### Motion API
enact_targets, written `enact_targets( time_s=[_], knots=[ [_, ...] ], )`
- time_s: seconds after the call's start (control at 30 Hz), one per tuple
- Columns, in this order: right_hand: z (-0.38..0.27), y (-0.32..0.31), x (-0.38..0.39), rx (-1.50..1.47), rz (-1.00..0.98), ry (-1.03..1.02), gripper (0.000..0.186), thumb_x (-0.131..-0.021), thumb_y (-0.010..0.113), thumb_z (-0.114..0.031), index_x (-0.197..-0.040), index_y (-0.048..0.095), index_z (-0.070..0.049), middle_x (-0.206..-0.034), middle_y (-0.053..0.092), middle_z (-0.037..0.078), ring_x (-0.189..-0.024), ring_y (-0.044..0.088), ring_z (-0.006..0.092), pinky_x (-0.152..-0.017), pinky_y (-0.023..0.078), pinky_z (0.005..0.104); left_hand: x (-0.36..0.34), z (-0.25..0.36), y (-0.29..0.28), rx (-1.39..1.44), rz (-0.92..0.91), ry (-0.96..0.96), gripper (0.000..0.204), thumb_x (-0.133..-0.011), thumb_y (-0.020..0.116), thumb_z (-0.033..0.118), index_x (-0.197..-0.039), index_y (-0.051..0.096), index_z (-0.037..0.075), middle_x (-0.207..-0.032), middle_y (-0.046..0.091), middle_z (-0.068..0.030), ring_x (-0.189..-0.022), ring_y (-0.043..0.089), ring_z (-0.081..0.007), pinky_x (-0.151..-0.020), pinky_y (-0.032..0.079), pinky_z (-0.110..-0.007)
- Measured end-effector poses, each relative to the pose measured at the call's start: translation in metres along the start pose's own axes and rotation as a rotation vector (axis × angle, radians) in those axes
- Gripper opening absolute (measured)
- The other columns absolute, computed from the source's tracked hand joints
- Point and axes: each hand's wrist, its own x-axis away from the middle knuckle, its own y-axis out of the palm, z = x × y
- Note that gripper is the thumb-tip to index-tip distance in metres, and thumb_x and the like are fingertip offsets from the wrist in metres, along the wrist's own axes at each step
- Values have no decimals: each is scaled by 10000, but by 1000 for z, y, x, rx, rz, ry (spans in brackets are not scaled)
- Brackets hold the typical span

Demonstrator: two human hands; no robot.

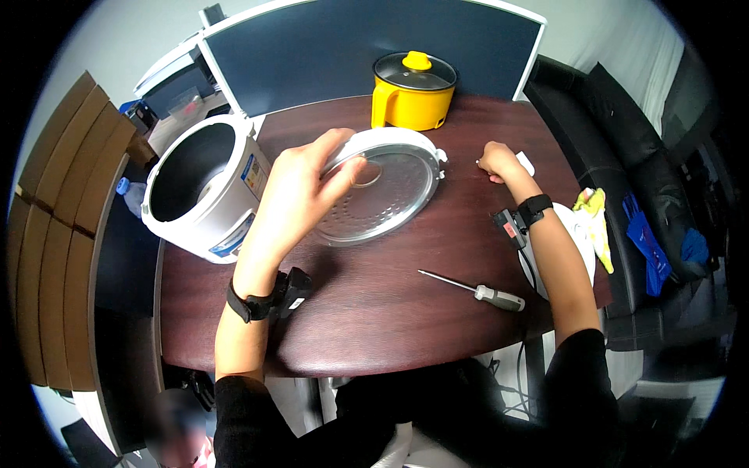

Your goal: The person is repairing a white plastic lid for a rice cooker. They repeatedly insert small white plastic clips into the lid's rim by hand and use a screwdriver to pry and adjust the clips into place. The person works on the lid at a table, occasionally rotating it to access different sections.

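Observation:
A rice cooker lid (394,210), white outside with a metal inner plate pierced by small holes, is tilted up over the middle of the table. My left hand (316,175) grips its left edge between thumb and fingers. Left of that stands the white rice cooker body (243,183), open on top with a dark inside. My right hand (499,160) is closed low over the table's right side; whatever is in its fingers is too small to make out. Beside it lies a small white piece (526,163). A screwdriver (499,298) with a grey handle rests nearer to me.
A yellow electric pot (415,105) with a glass lid stands at the back before a dark partition (343,51). Partly under my right forearm are a white object (576,234) and a yellow patterned cloth (597,222). Cardboard boxes (55,257) line the left; a black sofa (577,109) stands right.

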Motion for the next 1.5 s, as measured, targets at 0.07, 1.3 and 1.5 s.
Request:
enact_targets(
  time_s=[0.07,1.3,1.5],
  knots=[
    [-12,-4,14,-31,-19,-1,270,-883,650,-165,-767,624,78,-676,650,132,-499,616,218,-402,511,343,3,-4,-2,-28,14,1,334,-931,686,192,-1183,620,-17,-864,713,-160,-747,701,-171,-660,526,-291],
    [-103,-35,196,-580,237,-1201,127,-871,685,-121,-821,643,-13,-672,610,52,-572,562,96,-547,453,254,4,-5,6,-97,115,78,289,-919,672,205,-1116,624,-1,-807,695,-204,-753,713,-334,-670,540,-384],
    [-122,-30,210,-436,482,-1352,124,-847,689,-122,-830,607,-31,-747,638,115,-642,661,257,-594,530,362,5,0,9,-174,116,79,318,-905,681,197,-1143,608,-1,-851,691,-218,-773,705,-359,-681,547,-404]
  ],
)
